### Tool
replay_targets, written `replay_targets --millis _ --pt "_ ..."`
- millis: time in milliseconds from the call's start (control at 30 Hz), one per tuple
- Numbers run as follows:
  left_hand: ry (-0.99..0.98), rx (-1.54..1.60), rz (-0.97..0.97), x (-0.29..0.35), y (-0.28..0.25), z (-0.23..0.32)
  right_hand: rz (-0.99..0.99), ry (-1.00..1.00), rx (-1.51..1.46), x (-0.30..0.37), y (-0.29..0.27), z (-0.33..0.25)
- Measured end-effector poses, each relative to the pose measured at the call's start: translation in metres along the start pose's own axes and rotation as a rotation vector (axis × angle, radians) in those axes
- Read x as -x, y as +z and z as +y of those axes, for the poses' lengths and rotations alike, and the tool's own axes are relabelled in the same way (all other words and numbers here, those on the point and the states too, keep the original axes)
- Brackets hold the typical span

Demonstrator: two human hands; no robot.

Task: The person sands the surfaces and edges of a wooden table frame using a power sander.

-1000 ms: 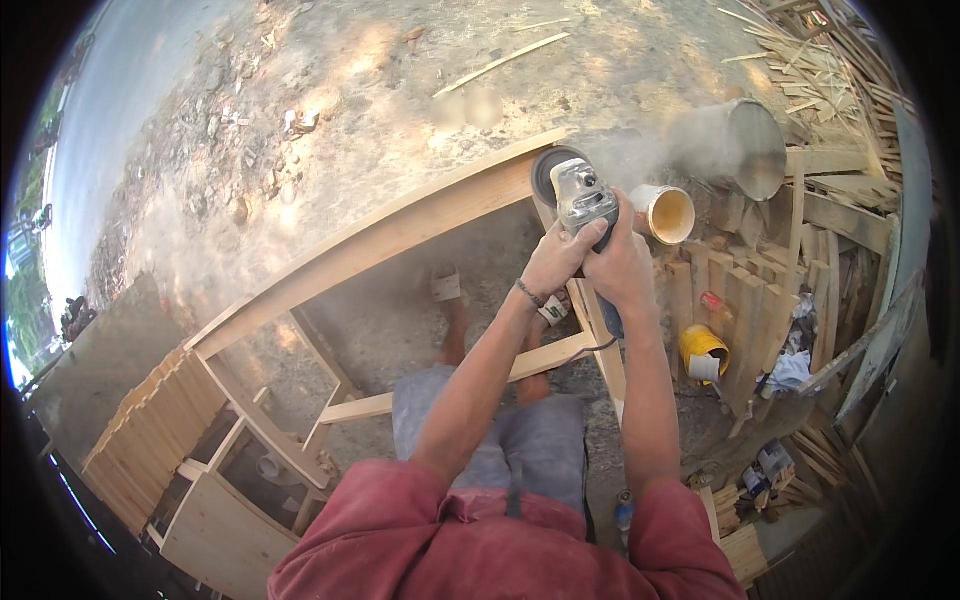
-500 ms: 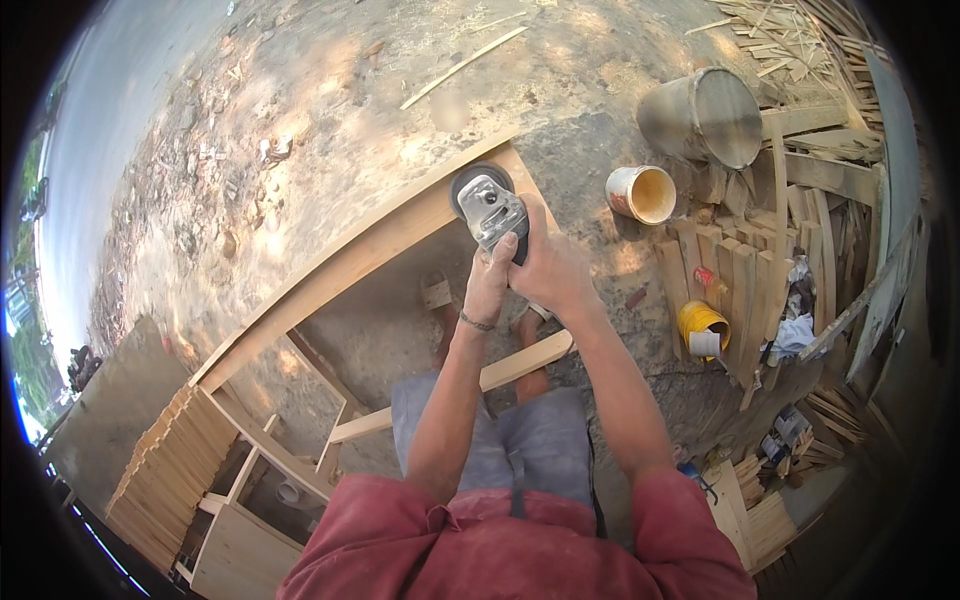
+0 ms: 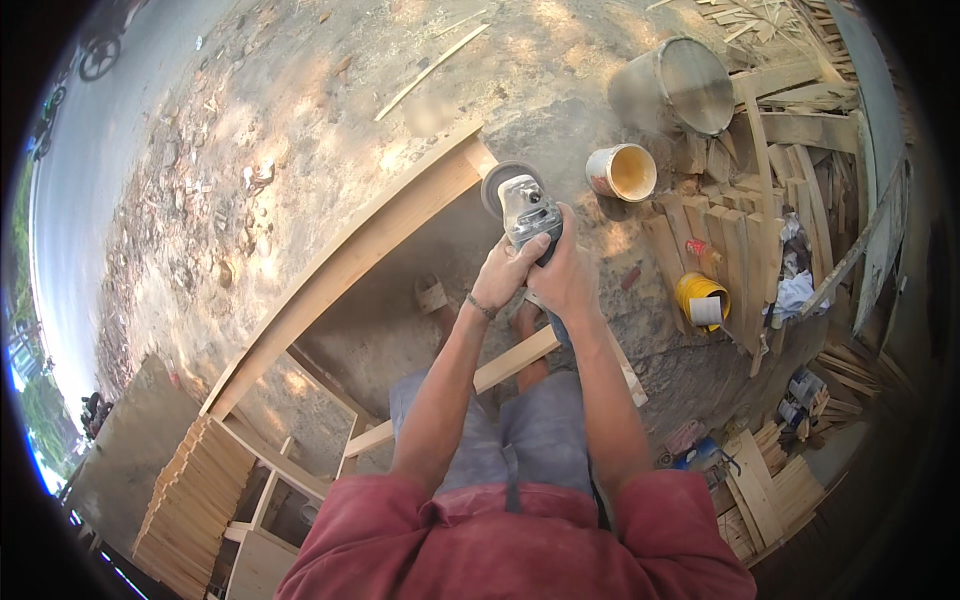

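White bucket and yellow bucket right of wooden frame. Left hand, right hand: both closed around 1 angle grinder.

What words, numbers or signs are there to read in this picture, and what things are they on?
No words, numbers or signs can be read.
Power tool: no readable lettering.
White bucket: any marks on its side are too blurred.
Yellow bucket: nothing readable.
Small red thing just above the yellow bucket in the picture: too small to read.
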State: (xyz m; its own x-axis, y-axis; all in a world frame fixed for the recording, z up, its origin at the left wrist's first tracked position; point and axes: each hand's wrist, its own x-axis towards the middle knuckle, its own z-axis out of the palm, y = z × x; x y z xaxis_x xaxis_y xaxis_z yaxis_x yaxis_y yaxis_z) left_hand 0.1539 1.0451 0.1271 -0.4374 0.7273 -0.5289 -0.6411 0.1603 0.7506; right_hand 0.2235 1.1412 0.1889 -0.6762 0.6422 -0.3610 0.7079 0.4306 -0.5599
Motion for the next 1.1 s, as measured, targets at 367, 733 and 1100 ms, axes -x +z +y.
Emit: replay_targets --millis 367,733,1100 --pt "-0.189 -0.333 -0.323 0.055 0.039 -0.07 0.272 0.245 -0.139 0.118 0.019 0.071" --pt "0.544 -0.944 -0.077 0.075 -0.026 0.022 0.597 0.65 -0.723 0.239 0.017 0.137" --pt "-0.161 -1.29 0.734 -0.008 -0.213 0.076 0.26 0.248 -0.719 0.154 0.023 0.023"
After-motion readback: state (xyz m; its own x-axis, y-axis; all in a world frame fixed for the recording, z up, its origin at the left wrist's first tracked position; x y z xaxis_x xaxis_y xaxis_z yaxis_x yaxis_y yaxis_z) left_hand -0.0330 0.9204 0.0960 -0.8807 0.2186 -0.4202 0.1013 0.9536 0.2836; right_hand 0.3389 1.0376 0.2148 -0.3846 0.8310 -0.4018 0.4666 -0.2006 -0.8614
